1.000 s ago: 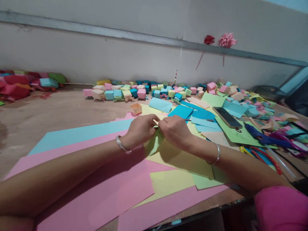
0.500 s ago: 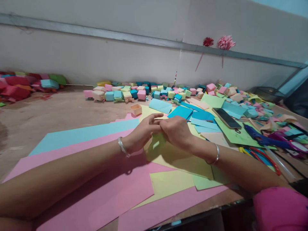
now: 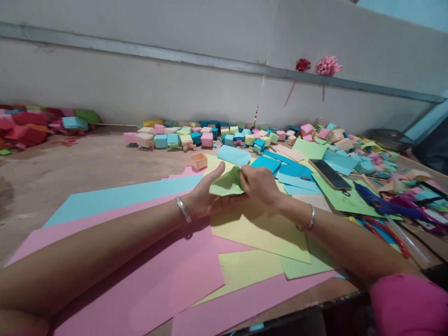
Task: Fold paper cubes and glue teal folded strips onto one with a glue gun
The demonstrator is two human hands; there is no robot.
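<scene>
Both my hands hold a folded light green paper piece [image 3: 227, 183] just above the table. My left hand [image 3: 204, 198] lies under it, palm up, thumb raised along its left edge. My right hand [image 3: 259, 183] is closed on its right corner, fingers pinched. Each wrist carries a silver bangle. Beneath the hands lie large overlapping sheets: a yellow sheet [image 3: 261, 232], a pink sheet [image 3: 147, 275] and a light blue sheet [image 3: 115, 198].
A row of small folded paper boxes [image 3: 206, 133] runs along the wall. A small orange open box [image 3: 199, 160] sits near the sheets. At right lie a phone [image 3: 328, 173], a blue glue gun [image 3: 385, 203], scissors and paper scraps. Red and green paper shapes [image 3: 31, 123] pile at far left.
The green piece was hidden low between my closed hands; now it is lifted and turned up into view. My left hand has rolled palm up beneath it.
</scene>
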